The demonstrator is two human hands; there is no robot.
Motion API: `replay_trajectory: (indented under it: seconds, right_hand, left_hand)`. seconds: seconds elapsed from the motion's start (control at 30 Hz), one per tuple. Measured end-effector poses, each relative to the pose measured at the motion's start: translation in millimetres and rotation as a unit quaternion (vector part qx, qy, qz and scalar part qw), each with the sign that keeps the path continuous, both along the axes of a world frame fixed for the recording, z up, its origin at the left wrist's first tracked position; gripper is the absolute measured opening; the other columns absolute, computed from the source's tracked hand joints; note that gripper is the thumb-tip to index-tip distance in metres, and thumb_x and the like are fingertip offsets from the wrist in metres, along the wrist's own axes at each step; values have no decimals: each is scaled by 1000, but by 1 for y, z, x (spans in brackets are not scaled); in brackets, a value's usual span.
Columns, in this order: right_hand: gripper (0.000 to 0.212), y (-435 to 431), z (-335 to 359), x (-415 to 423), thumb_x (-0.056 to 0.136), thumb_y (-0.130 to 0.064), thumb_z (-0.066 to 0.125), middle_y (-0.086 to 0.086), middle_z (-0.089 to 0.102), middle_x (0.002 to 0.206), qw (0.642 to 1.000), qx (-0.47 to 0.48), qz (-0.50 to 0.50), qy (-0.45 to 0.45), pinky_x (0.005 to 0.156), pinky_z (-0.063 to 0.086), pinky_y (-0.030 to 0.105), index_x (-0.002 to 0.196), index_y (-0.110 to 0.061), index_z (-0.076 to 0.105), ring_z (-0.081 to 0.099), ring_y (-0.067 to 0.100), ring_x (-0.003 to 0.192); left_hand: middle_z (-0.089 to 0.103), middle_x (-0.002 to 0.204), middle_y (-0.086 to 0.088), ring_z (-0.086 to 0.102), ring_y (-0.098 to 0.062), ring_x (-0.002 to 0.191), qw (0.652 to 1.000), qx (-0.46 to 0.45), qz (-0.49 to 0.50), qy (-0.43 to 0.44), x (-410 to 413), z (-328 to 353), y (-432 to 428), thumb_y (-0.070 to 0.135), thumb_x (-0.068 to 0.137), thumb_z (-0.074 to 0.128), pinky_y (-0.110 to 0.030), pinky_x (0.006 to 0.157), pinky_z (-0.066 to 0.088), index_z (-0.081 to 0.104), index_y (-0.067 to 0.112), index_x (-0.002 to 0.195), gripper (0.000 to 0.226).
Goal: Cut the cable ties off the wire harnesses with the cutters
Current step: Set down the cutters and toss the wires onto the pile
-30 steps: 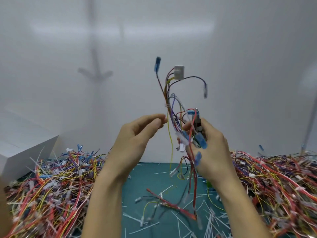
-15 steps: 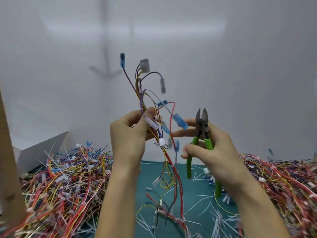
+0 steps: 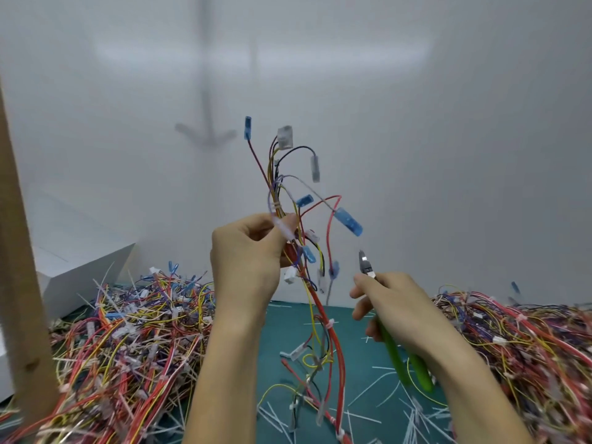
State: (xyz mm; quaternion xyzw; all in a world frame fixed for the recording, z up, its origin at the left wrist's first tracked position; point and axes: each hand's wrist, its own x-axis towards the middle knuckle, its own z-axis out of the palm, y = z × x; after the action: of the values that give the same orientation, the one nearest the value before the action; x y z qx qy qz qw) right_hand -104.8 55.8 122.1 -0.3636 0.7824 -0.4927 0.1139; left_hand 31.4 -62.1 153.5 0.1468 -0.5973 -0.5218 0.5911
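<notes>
Left hand (image 3: 246, 261) pinches the wire harness (image 3: 308, 254); at its four o'clock, right hand (image 3: 400, 302) grips the green cutters (image 3: 395, 360).

Left hand (image 3: 246, 251) up, back to us, fingers curled, thumb pinching the multicoloured wire harness (image 3: 347, 221); right hand (image 3: 400, 302) lower, fist round the green-handled metal cutters (image 3: 393, 354); both forearms angled upward.

One left hand (image 3: 246, 261), one right hand (image 3: 400, 302), one harness (image 3: 275, 200) (aloft), one cutters (image 3: 395, 357), two wire heaps (image 3: 128, 341) (image 3: 519, 341).
</notes>
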Motion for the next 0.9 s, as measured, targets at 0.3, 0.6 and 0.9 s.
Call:
replay_trajectory:
  seconds: [0.3,0.6,0.9]
  right_hand:
    - [36,-12,-45,-21,97,-36,43,19,70,98,965,233,-18,119,73,47,35,75,-9,53,53,25,77]
    - [38,-24,-94,-38,98,-33,39,16,54,137,906,402,-35,128,98,43,41,126,-10,51,46,36,126]
    - [59,-30,-116,-29,101,-47,40,18,34,150,878,443,-48,173,111,32,45,144,-8,30,26,34,139]
  left_hand:
    - [74,66,-5,67,-15,52,994,60,-96,4,3,9,9,6,95,58,-23,50,55,69,4,89,13]
    - [70,58,9,63,-6,45,981,74,-140,-111,-6,20,2,18,103,42,-15,42,47,63,16,90,25]
    - [75,73,2,70,-8,66,989,-31,-133,-56,2,6,9,11,99,52,-22,64,59,69,11,96,17]
